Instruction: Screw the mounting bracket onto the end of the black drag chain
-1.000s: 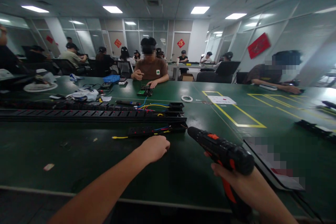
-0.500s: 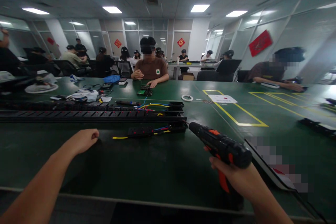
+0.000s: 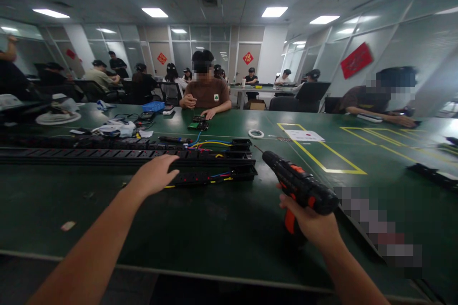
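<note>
Right grip [image 3: 313, 226]: holding drill [image 3: 302, 183] by handle | left grip [image 3: 153, 176]: empty, half-spread, at short socket strip's [image 3: 202, 178] left end, contact unclear | strip lies on table [image 3: 200, 233], left of drill | long socket strip [image 3: 121, 153] just beyond | white ring [image 3: 256, 137] farther off

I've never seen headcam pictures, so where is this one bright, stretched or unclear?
Head view: ceiling lights glow nearly white; the rightmost red poster looks stretched; blocky pixels mask an area right of the drill; the left hand looks fairly clear.
</note>
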The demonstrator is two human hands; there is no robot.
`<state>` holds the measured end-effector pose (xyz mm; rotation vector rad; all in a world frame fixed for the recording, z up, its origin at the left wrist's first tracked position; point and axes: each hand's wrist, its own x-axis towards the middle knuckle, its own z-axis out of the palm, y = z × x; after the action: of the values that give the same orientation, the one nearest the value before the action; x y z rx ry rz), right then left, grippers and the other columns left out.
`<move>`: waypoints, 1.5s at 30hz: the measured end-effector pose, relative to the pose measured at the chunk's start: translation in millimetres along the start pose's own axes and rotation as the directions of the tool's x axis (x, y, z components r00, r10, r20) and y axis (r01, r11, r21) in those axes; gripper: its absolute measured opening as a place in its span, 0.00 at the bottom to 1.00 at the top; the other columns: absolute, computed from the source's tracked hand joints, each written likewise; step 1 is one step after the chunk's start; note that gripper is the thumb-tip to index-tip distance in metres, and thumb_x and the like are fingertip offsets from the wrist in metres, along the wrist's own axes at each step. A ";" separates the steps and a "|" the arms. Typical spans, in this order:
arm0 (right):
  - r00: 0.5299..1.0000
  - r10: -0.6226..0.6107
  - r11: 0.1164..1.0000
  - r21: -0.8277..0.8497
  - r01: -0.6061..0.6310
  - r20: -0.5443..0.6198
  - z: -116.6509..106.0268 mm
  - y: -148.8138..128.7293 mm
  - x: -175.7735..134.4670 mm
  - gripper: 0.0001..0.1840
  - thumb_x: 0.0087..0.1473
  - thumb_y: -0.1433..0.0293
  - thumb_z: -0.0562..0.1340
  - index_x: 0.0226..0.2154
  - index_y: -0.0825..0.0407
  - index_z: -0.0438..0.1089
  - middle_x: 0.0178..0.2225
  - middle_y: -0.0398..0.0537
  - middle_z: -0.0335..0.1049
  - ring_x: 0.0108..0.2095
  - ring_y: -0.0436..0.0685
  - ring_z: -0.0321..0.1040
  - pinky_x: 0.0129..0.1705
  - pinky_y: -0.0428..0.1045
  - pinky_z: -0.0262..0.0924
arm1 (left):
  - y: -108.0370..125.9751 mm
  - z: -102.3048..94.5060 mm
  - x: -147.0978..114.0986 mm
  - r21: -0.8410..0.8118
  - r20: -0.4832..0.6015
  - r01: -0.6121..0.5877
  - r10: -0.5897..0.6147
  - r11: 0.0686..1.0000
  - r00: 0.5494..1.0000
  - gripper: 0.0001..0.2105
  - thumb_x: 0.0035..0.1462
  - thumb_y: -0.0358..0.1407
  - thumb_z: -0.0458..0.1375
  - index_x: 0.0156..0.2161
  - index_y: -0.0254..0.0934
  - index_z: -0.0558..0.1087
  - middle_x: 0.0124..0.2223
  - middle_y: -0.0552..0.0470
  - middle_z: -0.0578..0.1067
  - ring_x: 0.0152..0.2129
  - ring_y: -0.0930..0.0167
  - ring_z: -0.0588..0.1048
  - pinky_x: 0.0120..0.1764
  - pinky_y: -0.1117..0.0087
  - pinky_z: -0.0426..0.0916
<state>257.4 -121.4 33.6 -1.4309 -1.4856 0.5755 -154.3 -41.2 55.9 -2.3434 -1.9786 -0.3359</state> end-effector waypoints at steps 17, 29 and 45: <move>0.988 -0.153 0.965 0.218 0.147 0.012 8.0 3.8 22.0 0.17 0.49 0.62 0.66 0.43 0.48 0.71 0.42 0.50 0.72 0.35 0.59 0.69 0.39 0.55 0.65 | 137.1 61.3 91.2 -0.318 0.248 -0.276 0.361 0.907 0.899 0.28 0.44 0.59 0.59 0.46 0.43 0.72 0.46 0.51 0.77 0.40 0.64 0.76 0.38 0.70 0.68; 0.965 -0.025 0.780 0.609 -0.145 0.261 24.3 -6.0 38.7 0.26 0.45 0.69 0.63 0.50 0.50 0.68 0.25 0.41 0.70 0.24 0.55 0.67 0.31 0.51 0.62 | 120.5 57.6 71.2 -0.122 -0.007 -0.050 0.050 0.991 0.999 0.34 0.45 0.59 0.59 0.53 0.43 0.61 0.45 0.47 0.76 0.39 0.59 0.76 0.37 0.64 0.67; 0.807 0.303 0.305 0.750 -0.586 0.507 36.9 1.6 -20.7 0.10 0.49 0.66 0.61 0.35 0.53 0.73 0.19 0.41 0.65 0.20 0.52 0.62 0.31 0.51 0.61 | 138.5 69.6 64.6 0.002 0.157 -0.154 0.151 0.988 0.976 0.31 0.48 0.57 0.59 0.51 0.40 0.64 0.44 0.41 0.76 0.42 0.57 0.75 0.41 0.63 0.67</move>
<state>223.4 -130.4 10.0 -0.8471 -0.6281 1.7077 0.3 9.5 14.5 -2.5653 -1.8379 -0.1328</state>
